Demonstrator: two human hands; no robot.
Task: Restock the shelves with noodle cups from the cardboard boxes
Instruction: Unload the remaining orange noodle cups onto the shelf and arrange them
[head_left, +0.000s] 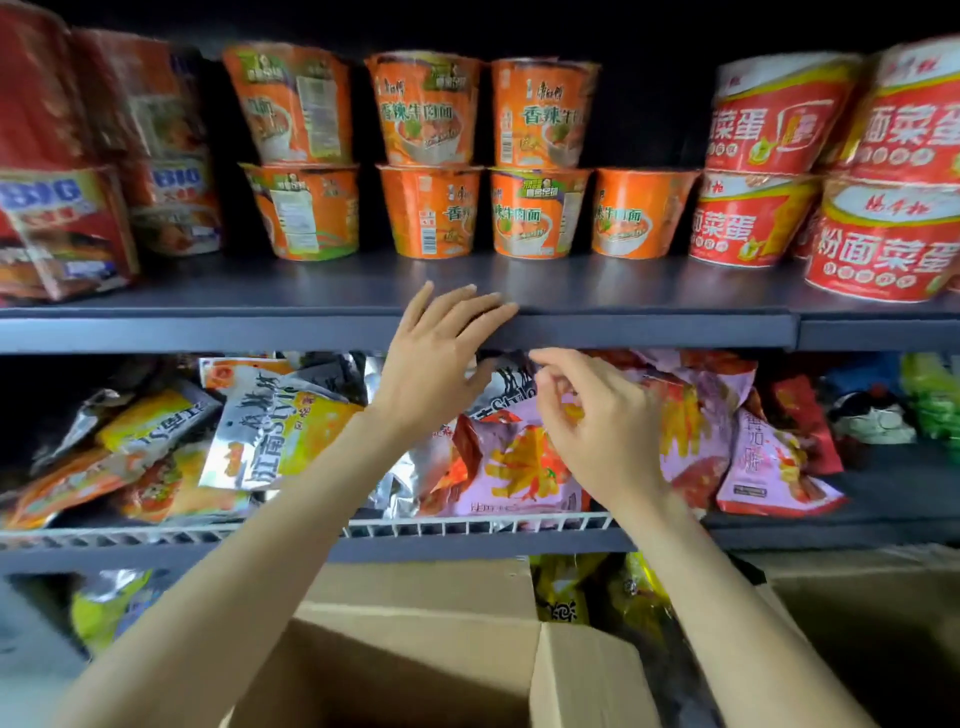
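Orange noodle cups (535, 213) stand in two stacked rows at the back of the dark upper shelf (208, 327). Red noodle bowls (883, 244) are stacked to their right. My left hand (436, 358) is raised in front of the shelf's front edge, fingers straight and spread, holding nothing. My right hand (597, 421) hovers lower, in front of the snack bags, with fingers loosely curled and empty. An open cardboard box (415, 660) sits below my forearms; its inside is hidden.
Red "BIG" packets (62, 228) lean at the upper shelf's left end. The lower shelf holds a heap of snack bags (519, 462) behind a white wire rail (467, 525). A second cardboard box (872, 623) is at the bottom right.
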